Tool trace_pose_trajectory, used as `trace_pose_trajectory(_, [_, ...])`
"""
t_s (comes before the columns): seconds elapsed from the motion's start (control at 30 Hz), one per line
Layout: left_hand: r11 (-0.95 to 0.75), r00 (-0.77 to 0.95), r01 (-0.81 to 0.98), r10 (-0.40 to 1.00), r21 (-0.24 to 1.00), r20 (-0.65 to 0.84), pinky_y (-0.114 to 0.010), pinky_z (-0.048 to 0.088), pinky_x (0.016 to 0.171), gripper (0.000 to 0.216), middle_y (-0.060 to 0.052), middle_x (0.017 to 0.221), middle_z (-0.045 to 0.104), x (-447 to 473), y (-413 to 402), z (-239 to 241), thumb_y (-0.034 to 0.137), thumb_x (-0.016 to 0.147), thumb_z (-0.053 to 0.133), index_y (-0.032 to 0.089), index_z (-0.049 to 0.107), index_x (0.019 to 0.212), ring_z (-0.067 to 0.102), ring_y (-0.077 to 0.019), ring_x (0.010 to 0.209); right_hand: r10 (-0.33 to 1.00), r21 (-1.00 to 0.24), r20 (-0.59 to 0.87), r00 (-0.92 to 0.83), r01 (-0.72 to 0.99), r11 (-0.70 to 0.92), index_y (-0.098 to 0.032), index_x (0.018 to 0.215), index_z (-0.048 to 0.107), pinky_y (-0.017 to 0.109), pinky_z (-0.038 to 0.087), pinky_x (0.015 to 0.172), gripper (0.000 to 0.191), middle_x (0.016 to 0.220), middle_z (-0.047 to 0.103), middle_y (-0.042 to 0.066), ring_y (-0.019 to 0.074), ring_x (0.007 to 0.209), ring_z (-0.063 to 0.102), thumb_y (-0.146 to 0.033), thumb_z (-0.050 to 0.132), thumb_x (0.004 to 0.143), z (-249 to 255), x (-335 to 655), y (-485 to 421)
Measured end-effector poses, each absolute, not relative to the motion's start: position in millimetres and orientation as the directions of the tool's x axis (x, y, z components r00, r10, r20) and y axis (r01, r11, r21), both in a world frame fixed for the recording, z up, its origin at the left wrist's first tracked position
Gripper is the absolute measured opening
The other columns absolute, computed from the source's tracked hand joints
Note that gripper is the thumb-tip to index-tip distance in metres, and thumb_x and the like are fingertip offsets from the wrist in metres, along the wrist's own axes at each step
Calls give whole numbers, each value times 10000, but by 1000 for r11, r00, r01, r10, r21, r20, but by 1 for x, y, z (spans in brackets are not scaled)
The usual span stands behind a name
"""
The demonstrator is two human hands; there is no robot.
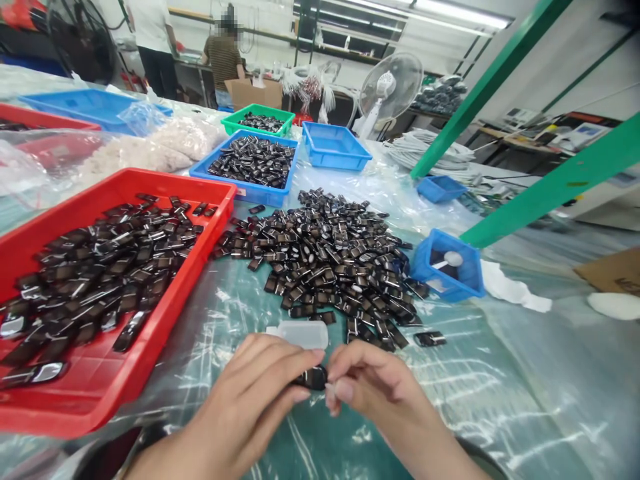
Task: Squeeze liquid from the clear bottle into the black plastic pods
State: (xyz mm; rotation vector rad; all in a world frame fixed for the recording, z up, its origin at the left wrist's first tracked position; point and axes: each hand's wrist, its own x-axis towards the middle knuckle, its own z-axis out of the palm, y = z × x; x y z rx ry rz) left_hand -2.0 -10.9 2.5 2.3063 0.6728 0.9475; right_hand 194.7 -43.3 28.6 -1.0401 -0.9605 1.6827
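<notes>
My left hand [260, 387] is closed around a small glossy black plastic part [316, 378], its thumb and fingers covering most of the piece. At the part's right end, the fingertips of my right hand [365, 380] pinch a tiny whitish piece [332, 389], too small to name. Just beyond my left fingers lies a translucent white plastic bottle [304, 333] on its side. A large heap of similar black parts [340, 253] spreads over the table in front of both hands. One loose black part [430, 339] lies apart at the right of the heap.
On the left stands a red tray [185, 293] of black parts. Behind the heap are a filled blue tray [273, 195], a green tray [257, 110] and another blue tray [336, 162]. A small blue bin [450, 293] sits by a green post [550, 180]. Two people work at the back.
</notes>
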Motion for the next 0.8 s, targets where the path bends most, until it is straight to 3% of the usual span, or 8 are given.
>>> trace_pose_trajectory(0.13, [-751,638,223,594,622,489,-330,465,833,335,-78,1066,671,-2,-10,5,148,982,433,195,442,1313,607,-197,956,942,-882,-234,-243,-355,-310,-209,805,697,186,494,625,128,699,639,-35,75,621,591,-324,750,791,29,196,-43])
trace_pose_trajectory(0.5, [-786,597,174,563,593,571,-346,459,818,316,-105,1043,676,-1,-11,-2,177,1006,395,152,468,1312,596,-206,942,920,-872,-268,-286,-334,-358,-199,812,643,202,482,619,175,716,606,-39,78,625,572,-329,757,782,28,196,-42])
trace_pose_trajectory(0.67, [-842,576,248,526,479,626,-321,475,767,346,-84,1002,706,7,-11,10,146,1001,410,170,475,1340,629,-189,875,893,-850,-317,-318,-322,-417,-216,819,555,203,474,552,292,723,550,-52,82,598,543,-377,783,732,24,191,-41])
trace_pose_trajectory(0.8, [-836,526,393,546,383,652,-354,479,872,380,-45,989,731,-18,-37,-2,162,1000,425,203,470,1375,666,-189,871,923,-929,-226,-313,-217,-301,-222,795,554,212,450,514,399,682,518,-59,95,573,514,-535,770,675,24,193,-39])
